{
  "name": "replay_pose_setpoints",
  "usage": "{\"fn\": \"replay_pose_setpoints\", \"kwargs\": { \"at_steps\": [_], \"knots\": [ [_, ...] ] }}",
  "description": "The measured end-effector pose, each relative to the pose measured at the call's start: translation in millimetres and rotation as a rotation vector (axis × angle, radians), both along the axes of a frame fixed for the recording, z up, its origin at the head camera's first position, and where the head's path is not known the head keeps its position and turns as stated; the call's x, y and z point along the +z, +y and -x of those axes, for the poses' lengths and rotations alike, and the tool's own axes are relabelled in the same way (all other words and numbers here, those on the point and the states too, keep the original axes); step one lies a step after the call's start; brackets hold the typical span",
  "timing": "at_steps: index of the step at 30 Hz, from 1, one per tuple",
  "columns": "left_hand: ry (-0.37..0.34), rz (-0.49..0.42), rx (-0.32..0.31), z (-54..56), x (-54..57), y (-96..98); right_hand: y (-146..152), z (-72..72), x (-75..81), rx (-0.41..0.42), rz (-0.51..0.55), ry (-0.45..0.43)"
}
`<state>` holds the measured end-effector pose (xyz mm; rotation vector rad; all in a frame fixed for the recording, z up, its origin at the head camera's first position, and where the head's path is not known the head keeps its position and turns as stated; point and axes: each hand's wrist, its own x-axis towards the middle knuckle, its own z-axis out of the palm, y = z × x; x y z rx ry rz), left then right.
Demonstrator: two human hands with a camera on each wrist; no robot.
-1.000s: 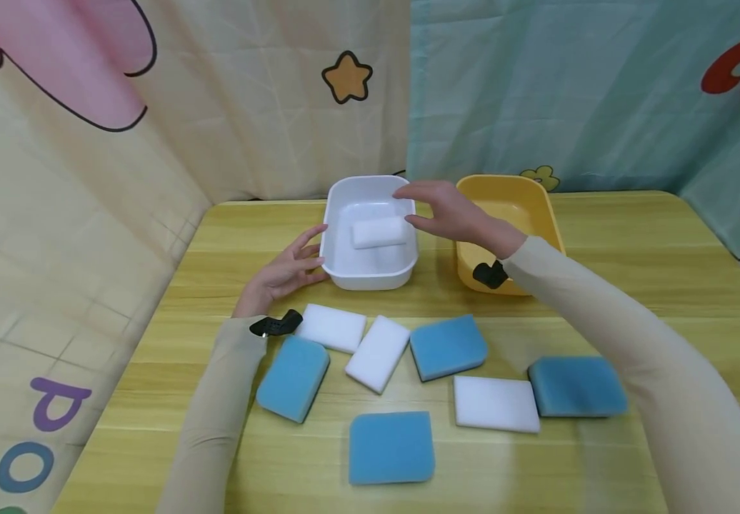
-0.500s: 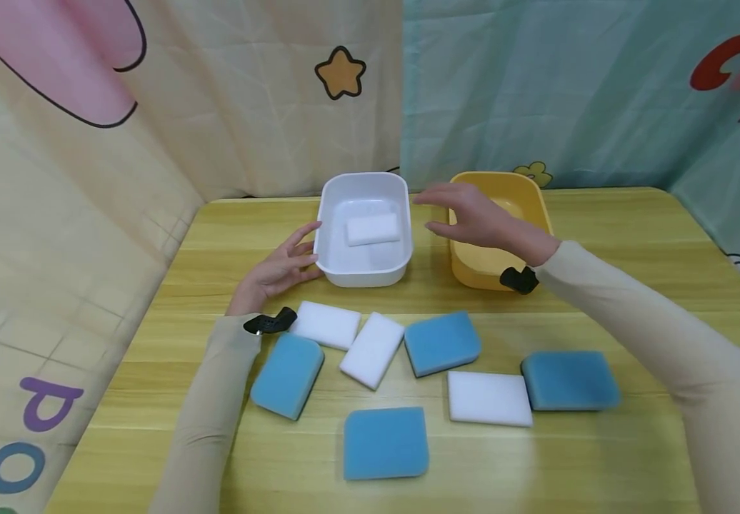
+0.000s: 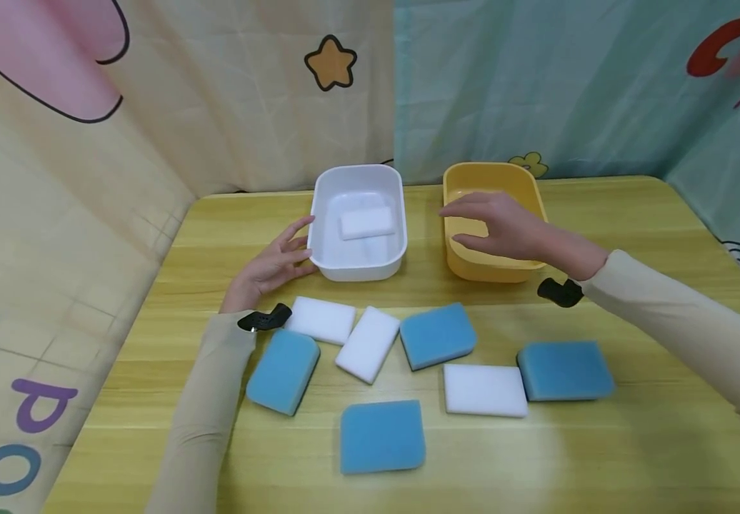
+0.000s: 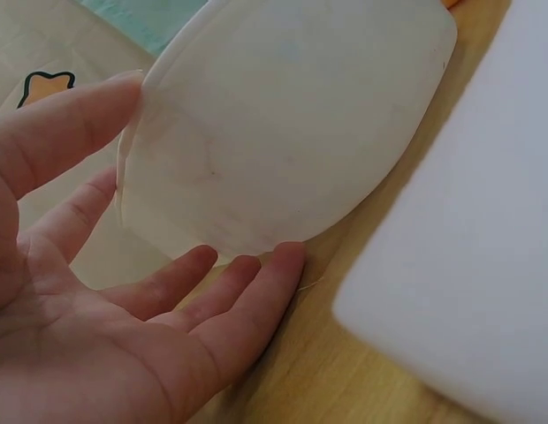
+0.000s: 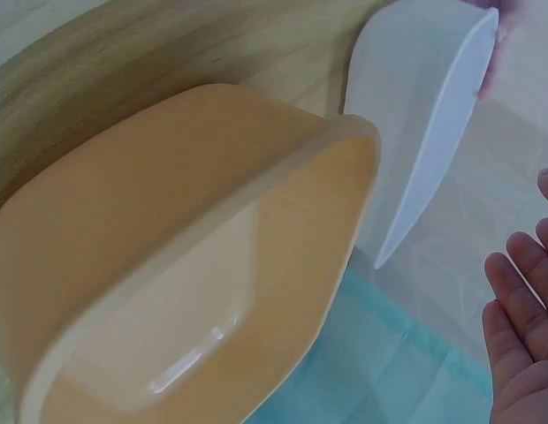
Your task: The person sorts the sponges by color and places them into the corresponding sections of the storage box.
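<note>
A white plastic basin [image 3: 357, 273] stands at the back of the table with one white sponge [image 3: 367, 223] lying in it. My left hand [image 3: 273, 265] touches the basin's left side with spread, nearly straight fingers, and the left wrist view shows the fingertips [image 4: 290, 256] against its wall. To the right stands a yellow basin [image 3: 492, 271]. Above it hovers my right hand [image 3: 505, 227], holding nothing, its fingers loosely bent. Nearest my left wrist lie a white sponge [image 3: 321, 320] and a blue sponge [image 3: 283, 371].
More sponges lie across the table's middle: white ones [image 3: 368, 344] [image 3: 485, 390] and blue ones [image 3: 437, 335] [image 3: 383, 437] [image 3: 565, 370]. Printed curtains [image 3: 248, 100] hang behind the table [image 3: 640, 285] and at its sides.
My right hand has moved right, from over the white basin's edge to above the yellow basin. My left hand stays at the white basin. The view has shifted slightly.
</note>
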<state>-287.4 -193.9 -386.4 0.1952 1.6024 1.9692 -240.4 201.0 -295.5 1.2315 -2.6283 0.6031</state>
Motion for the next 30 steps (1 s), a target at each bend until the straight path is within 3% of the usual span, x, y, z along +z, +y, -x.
{"fn": "replay_pose_setpoints", "kwargs": {
  "at_steps": [12,22,30],
  "knots": [
    [-0.012,-0.036,0.003,-0.5,3.8,2.7,18,-23.6,-10.8,0.078,0.033,0.048],
    [0.009,-0.049,-0.011,0.2,1.1,-0.6,30,-45.9,-23.4,0.062,0.022,0.012],
    [-0.014,-0.065,-0.011,0.1,1.9,0.4,36,-67.8,-38.2,0.083,0.039,-0.012]
  ]
}}
